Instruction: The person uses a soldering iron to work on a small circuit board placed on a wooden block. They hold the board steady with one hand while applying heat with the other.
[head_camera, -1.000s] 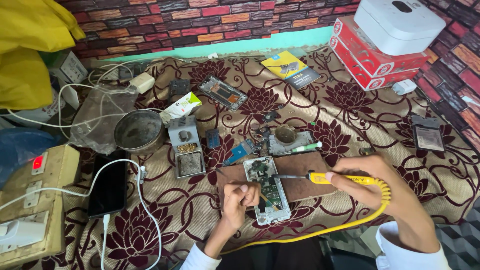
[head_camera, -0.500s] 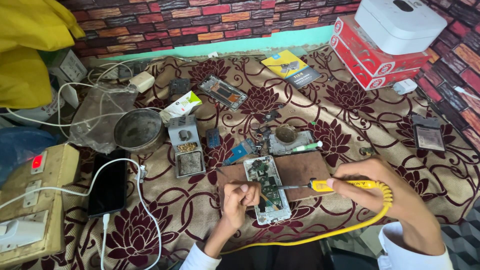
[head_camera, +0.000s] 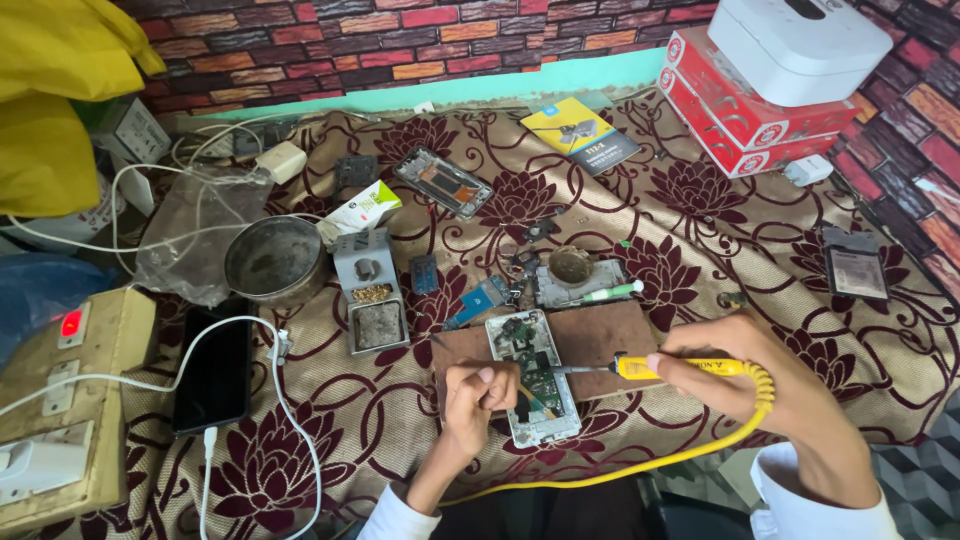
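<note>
Now right hand (head_camera: 745, 365) grip clamped on soldering iron (head_camera: 660, 367); left hand (head_camera: 478, 388) fingers curled, steadying opened phone (head_camera: 535, 385).

A glossy yellow plastic grip and a bare metal tip are shown by the soldering iron (head_camera: 650, 367), which is gripped in the right hand (head_camera: 745, 365). Dull circuit-board green and shiny metal parts are seen in the opened phone (head_camera: 533, 390), framed in pale matt plastic and steadied by the left hand (head_camera: 475, 392). Beneath it a matt brown board (head_camera: 600, 335) is laid. A woven patterned cloth (head_camera: 330, 420) is spread below. At ten o'clock, a dull, tarnished metal bowl (head_camera: 275, 258) is seen.
</note>
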